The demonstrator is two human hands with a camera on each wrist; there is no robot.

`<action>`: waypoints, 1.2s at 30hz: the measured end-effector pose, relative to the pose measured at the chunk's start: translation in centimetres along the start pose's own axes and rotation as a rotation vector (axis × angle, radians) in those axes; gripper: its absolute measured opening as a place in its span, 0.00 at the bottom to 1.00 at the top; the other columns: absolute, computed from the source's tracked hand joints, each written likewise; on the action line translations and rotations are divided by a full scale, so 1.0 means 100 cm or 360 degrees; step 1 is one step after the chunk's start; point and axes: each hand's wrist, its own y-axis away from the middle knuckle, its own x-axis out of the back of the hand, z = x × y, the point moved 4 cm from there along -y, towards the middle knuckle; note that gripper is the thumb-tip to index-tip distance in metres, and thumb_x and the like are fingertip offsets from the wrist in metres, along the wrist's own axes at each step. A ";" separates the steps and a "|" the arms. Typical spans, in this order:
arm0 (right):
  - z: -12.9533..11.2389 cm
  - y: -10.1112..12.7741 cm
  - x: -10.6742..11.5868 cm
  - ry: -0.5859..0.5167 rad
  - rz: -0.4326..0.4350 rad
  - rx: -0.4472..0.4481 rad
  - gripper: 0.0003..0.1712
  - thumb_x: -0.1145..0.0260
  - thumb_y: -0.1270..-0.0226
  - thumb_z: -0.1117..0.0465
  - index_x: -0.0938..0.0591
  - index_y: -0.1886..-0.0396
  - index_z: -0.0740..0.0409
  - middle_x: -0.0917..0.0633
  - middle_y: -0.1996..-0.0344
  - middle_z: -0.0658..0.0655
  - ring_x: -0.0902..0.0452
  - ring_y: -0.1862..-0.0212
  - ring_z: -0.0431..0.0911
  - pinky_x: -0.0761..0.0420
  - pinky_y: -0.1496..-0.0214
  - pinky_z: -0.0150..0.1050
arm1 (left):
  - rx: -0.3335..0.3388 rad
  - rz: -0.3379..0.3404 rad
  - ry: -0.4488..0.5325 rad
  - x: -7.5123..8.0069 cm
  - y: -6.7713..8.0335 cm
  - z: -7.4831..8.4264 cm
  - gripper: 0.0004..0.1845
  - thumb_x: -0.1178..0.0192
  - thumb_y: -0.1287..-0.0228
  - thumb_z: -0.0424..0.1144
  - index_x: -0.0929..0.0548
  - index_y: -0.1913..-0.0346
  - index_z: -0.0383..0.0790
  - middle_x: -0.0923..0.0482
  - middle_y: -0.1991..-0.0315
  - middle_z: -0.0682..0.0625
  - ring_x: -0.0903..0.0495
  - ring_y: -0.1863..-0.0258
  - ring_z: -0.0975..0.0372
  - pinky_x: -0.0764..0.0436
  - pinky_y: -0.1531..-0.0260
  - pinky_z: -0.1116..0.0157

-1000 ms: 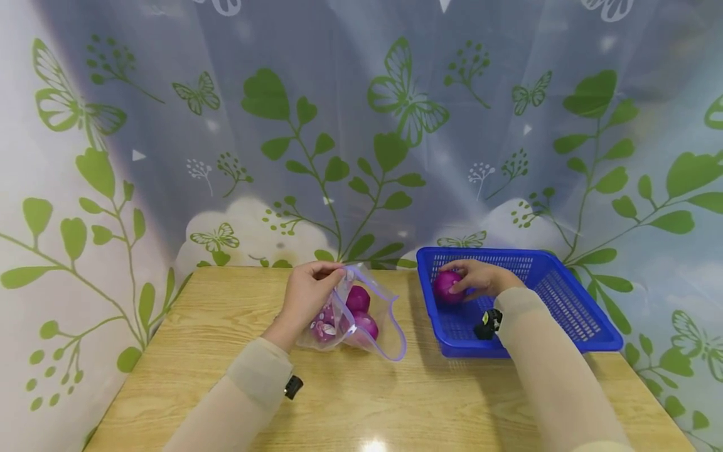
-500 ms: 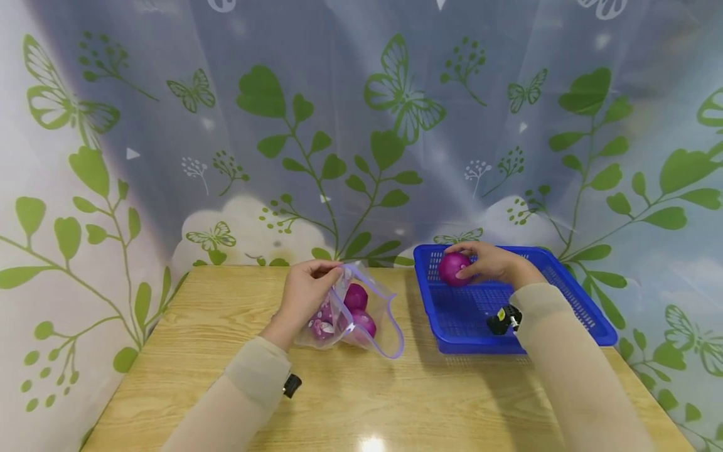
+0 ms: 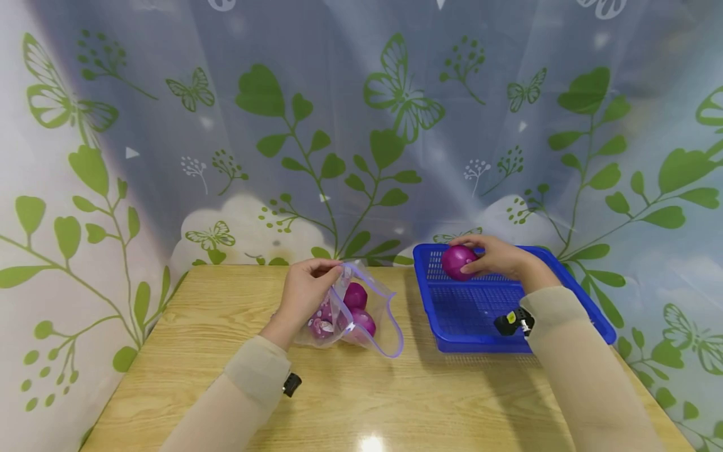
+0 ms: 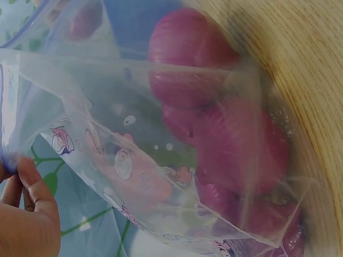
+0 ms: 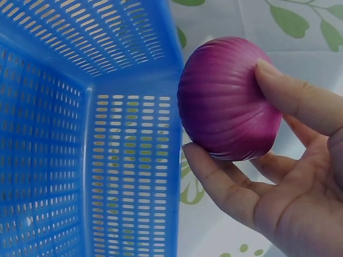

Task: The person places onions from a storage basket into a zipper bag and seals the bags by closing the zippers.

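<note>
My right hand (image 3: 494,256) grips a red onion (image 5: 228,99) between thumb and fingers, near the back rim of the blue plastic basket (image 3: 474,344). My left hand (image 3: 307,285) pinches the edge of a clear zip bag (image 3: 390,336) with a purple rim and holds its mouth spread toward the basket. Several red onions (image 4: 236,144) lie inside the bag, seen through the printed plastic in the left wrist view. In the right wrist view the basket's slotted wall (image 5: 131,160) stands beside the held onion, and no other onion shows in it.
The bag and basket rest on a light wooden table (image 3: 361,395), the bag left of the basket. A curtain (image 3: 350,125) printed with leaves and butterflies hangs directly behind the table. A small black camera (image 3: 511,321) is on the right wrist, over the basket.
My right hand has lifted the red onion from inside the basket up to its back rim, shifting slightly right. The left hand keeps its hold on the bag.
</note>
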 end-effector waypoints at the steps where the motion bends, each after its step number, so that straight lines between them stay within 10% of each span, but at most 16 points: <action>1: 0.000 0.001 0.000 0.0009 0.0006 0.0008 0.38 0.32 0.35 0.75 0.36 0.27 0.66 0.40 0.33 0.75 0.34 0.36 0.70 0.17 0.45 0.51 | 0.0001 -0.0001 0.0003 0.000 0.000 0.000 0.07 0.32 0.35 0.35 0.10 0.57 0.37 0.14 0.62 0.45 0.20 0.66 0.60 0.20 0.66 0.71; 36: -0.049 0.046 -0.035 0.0316 0.0217 0.0369 0.36 0.26 0.38 0.66 0.27 0.31 0.49 0.31 0.31 0.60 0.30 0.36 0.66 0.18 0.46 0.55 | 0.0026 0.0001 -0.0042 -0.005 -0.015 0.002 0.09 0.33 0.32 0.39 0.10 0.56 0.40 0.14 0.61 0.47 0.20 0.64 0.58 0.19 0.66 0.68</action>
